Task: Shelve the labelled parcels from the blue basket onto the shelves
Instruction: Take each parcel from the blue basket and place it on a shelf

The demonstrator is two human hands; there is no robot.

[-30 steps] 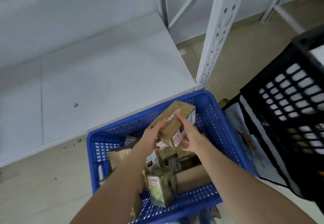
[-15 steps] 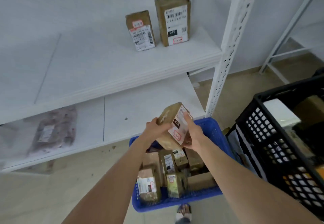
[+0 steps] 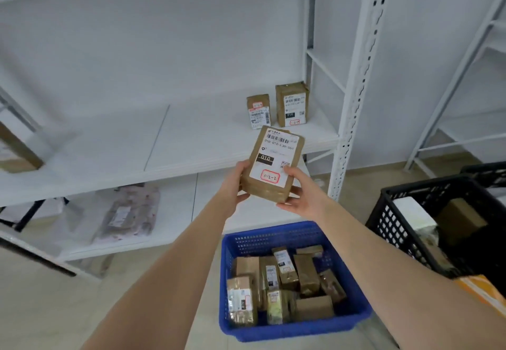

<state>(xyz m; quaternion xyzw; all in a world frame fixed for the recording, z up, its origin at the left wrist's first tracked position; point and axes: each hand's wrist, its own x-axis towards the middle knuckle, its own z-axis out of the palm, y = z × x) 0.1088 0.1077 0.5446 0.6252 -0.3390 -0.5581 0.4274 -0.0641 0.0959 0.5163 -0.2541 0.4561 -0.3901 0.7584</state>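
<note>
A pale wall backs the white metal shelves point(image 3: 191, 141), which stand on a beige floor. A brown cardboard parcel with a white label point(image 3: 273, 163) is held upright in the air in front of the middle shelf. The left hand point(image 3: 235, 182) curls round its lower left edge, and the right hand point(image 3: 298, 193) cups its lower right corner, thumb on the label. Nearer, the blue plastic basket point(image 3: 273, 237) on the floor holds more parcels. Two small brown boxes point(image 3: 292, 104) stand on the middle shelf, far right.
</note>
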